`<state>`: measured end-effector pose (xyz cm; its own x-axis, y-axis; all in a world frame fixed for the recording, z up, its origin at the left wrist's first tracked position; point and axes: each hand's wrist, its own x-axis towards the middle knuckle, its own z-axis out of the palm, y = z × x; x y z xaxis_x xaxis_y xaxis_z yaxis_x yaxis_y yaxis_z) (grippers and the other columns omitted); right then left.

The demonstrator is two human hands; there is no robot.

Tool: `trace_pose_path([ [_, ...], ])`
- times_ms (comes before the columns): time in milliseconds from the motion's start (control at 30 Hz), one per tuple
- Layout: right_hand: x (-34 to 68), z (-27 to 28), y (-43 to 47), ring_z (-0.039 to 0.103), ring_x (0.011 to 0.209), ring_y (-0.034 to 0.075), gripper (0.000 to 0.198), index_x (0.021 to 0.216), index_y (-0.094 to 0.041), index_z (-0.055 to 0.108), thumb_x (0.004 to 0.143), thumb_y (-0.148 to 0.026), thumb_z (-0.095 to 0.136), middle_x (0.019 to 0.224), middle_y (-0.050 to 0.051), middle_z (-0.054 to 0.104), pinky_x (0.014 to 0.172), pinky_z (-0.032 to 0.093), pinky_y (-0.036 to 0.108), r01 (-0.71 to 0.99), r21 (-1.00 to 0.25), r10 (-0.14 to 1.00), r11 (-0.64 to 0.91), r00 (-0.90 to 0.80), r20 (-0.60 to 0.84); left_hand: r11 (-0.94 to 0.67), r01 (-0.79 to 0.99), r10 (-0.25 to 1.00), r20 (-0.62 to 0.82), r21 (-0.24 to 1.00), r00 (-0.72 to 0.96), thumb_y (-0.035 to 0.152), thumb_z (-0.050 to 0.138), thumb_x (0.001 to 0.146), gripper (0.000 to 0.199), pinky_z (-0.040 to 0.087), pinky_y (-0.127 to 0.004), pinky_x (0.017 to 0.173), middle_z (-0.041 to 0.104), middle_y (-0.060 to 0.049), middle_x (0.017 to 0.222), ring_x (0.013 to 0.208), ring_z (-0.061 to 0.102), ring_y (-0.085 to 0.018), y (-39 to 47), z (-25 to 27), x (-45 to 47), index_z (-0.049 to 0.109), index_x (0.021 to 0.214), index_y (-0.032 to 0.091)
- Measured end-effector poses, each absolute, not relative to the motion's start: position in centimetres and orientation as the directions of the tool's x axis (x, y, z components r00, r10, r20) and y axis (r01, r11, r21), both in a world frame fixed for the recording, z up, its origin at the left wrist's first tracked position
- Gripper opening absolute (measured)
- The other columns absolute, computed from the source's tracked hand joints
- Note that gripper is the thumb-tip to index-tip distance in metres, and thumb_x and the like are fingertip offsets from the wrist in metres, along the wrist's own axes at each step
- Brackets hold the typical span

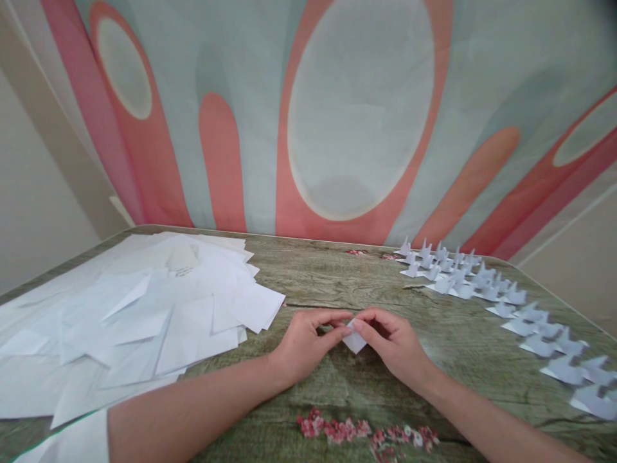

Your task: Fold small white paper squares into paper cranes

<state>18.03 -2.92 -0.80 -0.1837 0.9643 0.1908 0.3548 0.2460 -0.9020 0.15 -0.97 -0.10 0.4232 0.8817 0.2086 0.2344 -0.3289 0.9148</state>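
Note:
Between my two hands, over the middle of the table, is a small folded square of white paper (pixel 355 342), turned with one corner toward me. My left hand (pixel 311 341) pinches its upper left edge between thumb and fingers. On the other side, my right hand (pixel 388 334) grips the upper right edge, thumb on top. The fingertips of both hands nearly meet at the paper's far corner and cover part of it. Its finer folds are too small to make out.
A wide, loose heap of white paper sheets (pixel 139 308) spreads over the table's left side. Several rows of folded white paper cranes (pixel 486 280) stand along the right. Pink flowers (pixel 337 429) are printed on the wood-patterned tabletop (pixel 299 270). A patterned backdrop (pixel 260 128) rises behind.

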Motion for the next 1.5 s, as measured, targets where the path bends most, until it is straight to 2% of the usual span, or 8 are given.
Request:
trace_pose_path([
  [233, 18.18, -1.07, -2.63, 0.05, 0.06, 0.012, 0.025, 0.076, -0.017, 0.064, 0.081, -0.04, 0.057, 0.066, 0.0, 0.059, 0.056, 0.04, 0.023, 0.262, -0.95, 0.972, 0.168, -0.204, 0.116, -0.334, 0.257, 0.885, 0.208, 0.907, 0.418, 0.025, 0.063, 0.078, 0.031, 0.045, -0.025, 0.081, 0.071, 0.001, 0.08, 0.075, 0.064, -0.014, -1.0, -0.21, 0.27, 0.063, 0.109, 0.019],
  [433, 18.18, -1.03, -2.66, 0.052, 0.062, 0.013, 0.023, 0.074, -0.017, 0.064, 0.081, -0.037, 0.056, 0.068, 0.0, 0.059, 0.059, 0.041, 0.024, 0.275, -0.942, 0.97, 0.19, -0.201, 0.137, -0.288, 0.265, 0.884, 0.149, 0.92, 0.443, 0.028, 0.062, 0.078, 0.031, 0.048, -0.024, 0.071, 0.071, -0.001, 0.079, 0.071, 0.064, -0.015, -0.87, -0.52, 0.3, 0.062, 0.108, 0.018],
  [567, 18.18, -0.91, -2.85, 0.052, 0.063, 0.013, 0.022, 0.074, -0.017, 0.063, 0.083, -0.036, 0.055, 0.068, 0.0, 0.057, 0.059, 0.041, 0.024, 0.298, -0.932, 0.969, 0.208, -0.196, 0.153, -0.274, 0.323, 0.878, 0.098, 0.906, 0.469, 0.027, 0.059, 0.078, 0.016, 0.047, -0.022, 0.064, 0.07, -0.001, 0.075, 0.069, 0.063, -0.015, -0.92, -0.19, 0.36, 0.069, 0.084, 0.017],
  [700, 18.04, -0.92, -2.92, 0.051, 0.062, 0.012, 0.024, 0.074, -0.017, 0.061, 0.083, -0.038, 0.054, 0.067, 0.0, 0.057, 0.058, 0.041, 0.024, 0.315, -0.929, 0.972, 0.194, -0.19, 0.139, -0.28, 0.361, 0.88, 0.087, 0.89, 0.468, 0.028, 0.057, 0.079, 0.017, 0.045, -0.022, 0.062, 0.069, 0.0, 0.07, 0.066, 0.061, -0.014, -0.92, 0.11, 0.33, 0.069, 0.074, 0.016],
  [933, 17.89, -1.01, -2.68, 0.051, 0.062, 0.012, 0.026, 0.079, -0.016, 0.06, 0.083, -0.041, 0.054, 0.067, 0.0, 0.059, 0.057, 0.041, 0.023, 0.295, -0.944, 0.97, 0.147, -0.229, 0.079, -0.274, 0.31, 0.889, 0.117, 0.91, 0.443, 0.026, 0.055, 0.081, 0.017, 0.045, -0.022, 0.063, 0.068, -0.001, 0.073, 0.068, 0.06, -0.014, -0.83, -0.14, 0.32, 0.068, 0.075, 0.015],
  [1167, 18.09, -1.35, -2.56, 0.046, 0.058, 0.011, 0.025, 0.08, -0.016, 0.061, 0.082, -0.039, 0.053, 0.065, -0.002, 0.055, 0.053, 0.036, 0.021, 0.38, -0.909, 0.965, 0.171, -0.251, 0.076, -0.27, 0.288, 0.907, 0.142, 0.919, 0.397, 0.026, 0.056, 0.08, 0.015, 0.046, -0.022, 0.063, 0.068, -0.001, 0.074, 0.068, 0.059, -0.014, -0.65, -0.39, 0.35, 0.066, 0.077, 0.016],
  [1367, 18.02, -1.31, -2.67, 0.042, 0.057, 0.011, 0.021, 0.077, -0.016, 0.061, 0.082, -0.035, 0.054, 0.061, -0.003, 0.05, 0.051, 0.033, 0.021, 0.434, -0.876, 0.962, 0.211, -0.253, 0.106, -0.375, 0.314, 0.884, 0.234, 0.872, 0.405, 0.027, 0.057, 0.081, 0.014, 0.044, -0.025, 0.069, 0.068, -0.001, 0.075, 0.073, 0.059, -0.015, -0.44, -0.4, 0.06, 0.069, 0.077, 0.019],
  [1500, 17.84, -1.18, -2.95, 0.04, 0.057, 0.01, 0.022, 0.068, -0.017, 0.055, 0.082, -0.034, 0.053, 0.059, -0.004, 0.045, 0.052, 0.032, 0.022, 0.475, -0.844, 0.957, 0.248, -0.253, 0.138, -0.399, 0.331, 0.879, 0.254, 0.855, 0.403, 0.027, 0.059, 0.08, 0.013, 0.043, -0.024, 0.069, 0.067, 0.0, 0.075, 0.074, 0.058, -0.015, -0.48, -0.04, 0.1, 0.069, 0.077, 0.019],
])
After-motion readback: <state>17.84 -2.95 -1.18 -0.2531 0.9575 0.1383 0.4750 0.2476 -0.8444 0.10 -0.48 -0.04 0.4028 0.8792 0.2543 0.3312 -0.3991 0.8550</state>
